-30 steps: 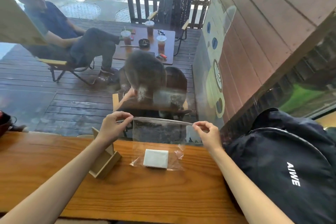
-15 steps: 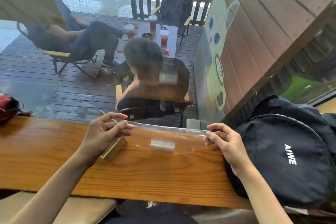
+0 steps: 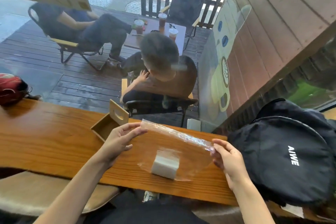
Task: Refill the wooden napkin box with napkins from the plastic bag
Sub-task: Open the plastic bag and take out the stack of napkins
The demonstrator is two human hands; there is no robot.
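Left hand (image 3: 121, 139): yours, pinching the left end of the plastic bag's top edge between thumb and fingertips.
Right hand (image 3: 227, 158): yours, fingers curled on the right end of the same top edge; your two hands are well apart, with the bag mouth stretched between them.
Plastic bag (image 3: 181, 149): clear, top strip raised off the bench, lower part lying on the wood.
Napkins (image 3: 165, 166): one white stack inside the bag, resting on the bench between your hands, nearer the front edge.
Wooden napkin box (image 3: 107, 125): on the bench just behind your left hand, top open; its lid, a panel with an oval slot, stands tilted at the far side. You cannot tell whether it holds anything.
Bench (image 3: 45, 138): long wooden board set against a window.
Black backpack (image 3: 283, 152): on the bench, just right of your right hand, white lettering on its face.
Red item (image 3: 11, 87): at the bench's far left end, partly out of view.
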